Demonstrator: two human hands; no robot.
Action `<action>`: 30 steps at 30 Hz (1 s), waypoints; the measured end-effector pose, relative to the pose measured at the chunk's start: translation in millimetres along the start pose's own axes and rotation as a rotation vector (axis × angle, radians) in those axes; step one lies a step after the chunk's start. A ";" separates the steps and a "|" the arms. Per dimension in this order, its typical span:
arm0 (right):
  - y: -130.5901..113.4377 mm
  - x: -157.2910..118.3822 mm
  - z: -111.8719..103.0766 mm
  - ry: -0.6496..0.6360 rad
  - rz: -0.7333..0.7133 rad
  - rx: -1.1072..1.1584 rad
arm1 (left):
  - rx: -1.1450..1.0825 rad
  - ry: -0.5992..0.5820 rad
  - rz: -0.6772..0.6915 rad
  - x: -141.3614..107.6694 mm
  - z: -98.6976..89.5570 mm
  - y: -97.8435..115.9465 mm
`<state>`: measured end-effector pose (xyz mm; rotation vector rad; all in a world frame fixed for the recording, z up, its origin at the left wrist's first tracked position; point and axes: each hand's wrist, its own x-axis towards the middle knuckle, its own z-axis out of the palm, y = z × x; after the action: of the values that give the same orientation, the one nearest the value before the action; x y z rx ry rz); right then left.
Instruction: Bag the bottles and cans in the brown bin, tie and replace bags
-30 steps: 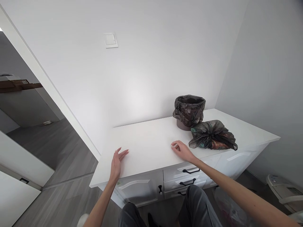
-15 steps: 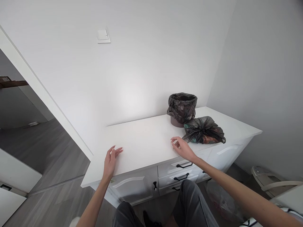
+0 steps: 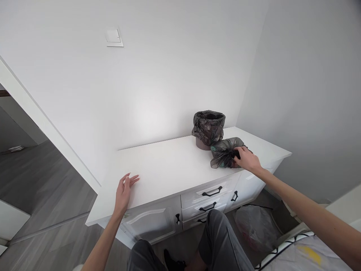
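My right hand (image 3: 246, 159) has its fingers closed on the gathered knot of a tied black garbage bag (image 3: 221, 152). Through the thin plastic some green and reddish contents show. The bag lies at the front right of a white cabinet top (image 3: 160, 162). Just behind it stands a small brownish bin (image 3: 202, 144), upright, with a black liner folded over its rim. Far to the left, my left hand (image 3: 124, 191) hovers at or just above the cabinet top near its front edge, fingers apart and holding nothing.
Drawers with black handles (image 3: 212, 191) and cabinet doors face me below the top. On the floor at right sits a clear plastic bag (image 3: 255, 226) beside a beige container (image 3: 286, 216). A light switch (image 3: 114, 37) is on the wall; a doorway opens at left.
My right hand has moved right, from beside the garbage bag onto its knot, and closed there. My left hand keeps its open pose. The view has turned slightly right.
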<state>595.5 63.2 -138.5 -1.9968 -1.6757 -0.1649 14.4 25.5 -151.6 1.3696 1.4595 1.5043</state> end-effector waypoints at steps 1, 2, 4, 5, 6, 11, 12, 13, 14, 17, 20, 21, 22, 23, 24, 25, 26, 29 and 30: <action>7.1 2.1 2.6 -0.035 -0.016 -0.017 | -0.003 0.005 0.002 -0.3 0.7 1.6; 11.9 3.4 5.4 -0.063 -0.038 -0.021 | -0.002 0.009 0.003 -0.8 1.4 3.9; 15.3 3.9 11.5 -0.095 -0.080 0.000 | 0.013 0.016 -0.002 -2.6 2.6 10.1; 14.5 3.4 14.6 -0.100 -0.099 0.020 | 0.023 0.017 -0.006 -3.6 3.0 13.4; 12.6 2.7 17.8 -0.101 -0.119 0.044 | 0.031 0.017 -0.010 -4.7 3.2 16.4; -6.5 -4.6 32.8 -0.079 -0.213 0.194 | 0.053 0.010 -0.011 -7.3 2.6 21.2; -12.1 -7.2 35.6 -0.071 -0.233 0.225 | 0.051 0.009 -0.009 -7.2 2.4 20.4; -18.7 -10.3 38.3 -0.061 -0.254 0.255 | 0.049 0.008 -0.008 -7.0 2.3 19.5; -26.3 -13.8 41.1 -0.051 -0.274 0.283 | 0.046 0.008 -0.008 -6.9 2.2 18.8; -57.1 -25.4 49.9 -0.047 -0.333 0.370 | 0.041 0.012 -0.014 -7.4 2.3 18.5; -97.3 -36.4 56.7 -0.070 -0.390 0.461 | 0.036 0.020 -0.021 -8.6 2.8 20.6; -111.5 -39.6 57.6 -0.080 -0.409 0.484 | 0.036 0.022 -0.023 -8.9 3.0 21.2; -125.3 -42.8 57.3 -0.089 -0.429 0.498 | 0.034 0.023 -0.025 -9.0 3.3 21.4; -138.2 -46.1 55.9 -0.097 -0.452 0.506 | 0.032 0.023 -0.026 -8.8 3.5 21.3; -149.8 -49.8 53.6 -0.093 -0.478 0.507 | 0.029 0.022 -0.027 -8.4 3.7 20.7; -159.8 -54.0 50.5 -0.073 -0.502 0.504 | 0.027 0.021 -0.028 -7.9 3.8 19.6; -167.7 -59.0 47.1 -0.034 -0.522 0.500 | 0.027 0.021 -0.027 -7.2 3.7 18.3; -179.5 -78.1 39.6 0.146 -0.533 0.504 | 0.040 0.019 -0.020 -6.1 2.7 14.3; -179.9 -85.1 39.3 0.183 -0.525 0.512 | 0.065 0.018 -0.009 -6.3 2.2 13.8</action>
<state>396.9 23.7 -151.4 -1.1191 -1.8556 -0.0857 21.1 17.7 -140.3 1.3888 1.5359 1.4782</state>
